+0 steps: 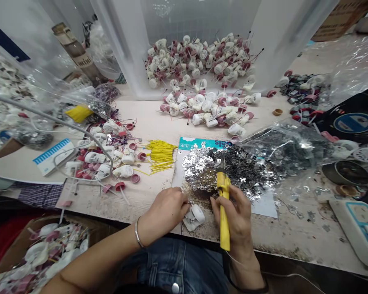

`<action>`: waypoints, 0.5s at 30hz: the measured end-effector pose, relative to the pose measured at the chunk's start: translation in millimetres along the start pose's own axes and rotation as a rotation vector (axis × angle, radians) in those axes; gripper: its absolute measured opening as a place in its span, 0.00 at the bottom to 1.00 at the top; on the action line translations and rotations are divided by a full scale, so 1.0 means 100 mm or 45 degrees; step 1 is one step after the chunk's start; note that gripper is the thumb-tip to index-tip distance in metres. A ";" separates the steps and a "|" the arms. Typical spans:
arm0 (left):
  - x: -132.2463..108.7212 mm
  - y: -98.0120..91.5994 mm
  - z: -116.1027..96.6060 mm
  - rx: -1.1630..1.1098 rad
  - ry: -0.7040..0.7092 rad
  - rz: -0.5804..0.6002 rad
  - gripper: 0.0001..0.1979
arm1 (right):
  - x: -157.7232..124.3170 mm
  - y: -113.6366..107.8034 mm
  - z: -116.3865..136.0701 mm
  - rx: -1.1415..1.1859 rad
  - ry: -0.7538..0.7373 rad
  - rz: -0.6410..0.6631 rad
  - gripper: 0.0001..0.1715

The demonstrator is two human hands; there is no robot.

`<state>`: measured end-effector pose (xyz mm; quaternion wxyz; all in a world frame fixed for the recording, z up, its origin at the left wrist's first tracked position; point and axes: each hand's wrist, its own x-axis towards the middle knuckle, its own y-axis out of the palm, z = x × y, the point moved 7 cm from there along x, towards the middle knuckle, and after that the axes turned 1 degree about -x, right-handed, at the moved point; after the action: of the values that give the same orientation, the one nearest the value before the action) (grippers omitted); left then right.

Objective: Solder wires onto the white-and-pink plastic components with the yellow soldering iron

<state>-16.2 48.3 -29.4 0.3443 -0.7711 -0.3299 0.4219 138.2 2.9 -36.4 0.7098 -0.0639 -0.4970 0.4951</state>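
The left hand [162, 212] sat near the front edge of the pale surface [147, 204], its grip pressed together just beside a white plastic housing [194, 217]. Whether the fingertips [184, 197] pinched anything was too small to tell. The right hand [236, 216] had its grip closed around a yellow-handled soldering iron [223, 204], whose metal tip pointed away into a heap of silver metal flakes [221, 167] near the middle of the surface. A clear plastic bag [285, 149] of the same flakes lay touching the heap on its right. Left of the heap lay a bundle of yellow wires [159, 155]. Toward the far edge stood a loose pile of white and red wired parts [208, 110], with more inside a translucent bin [196, 57]. A cardboard box [15, 241] of similar parts sat below the front-left corner.
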 end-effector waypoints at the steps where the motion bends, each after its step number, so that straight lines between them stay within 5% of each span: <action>1: -0.02 -0.01 0.00 -0.033 0.022 -0.025 0.10 | 0.00 0.04 -0.04 0.012 -0.017 0.029 0.13; 4: -0.01 -0.14 0.08 -0.075 0.053 -0.148 0.11 | -0.02 0.10 -0.11 0.074 -0.060 0.048 0.14; 9: 0.22 -0.47 0.53 0.171 -0.175 -0.422 0.13 | -0.02 0.05 -0.08 0.117 -0.068 0.014 0.11; 15: 0.36 -0.57 0.72 0.232 -0.171 -0.552 0.08 | -0.09 -0.20 0.07 0.050 0.085 -0.083 0.09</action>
<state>-76.6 126.4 -27.4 0.4723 -0.6183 -0.4703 0.4165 145.2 -17.4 -27.0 0.7428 -0.0502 -0.4650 0.4790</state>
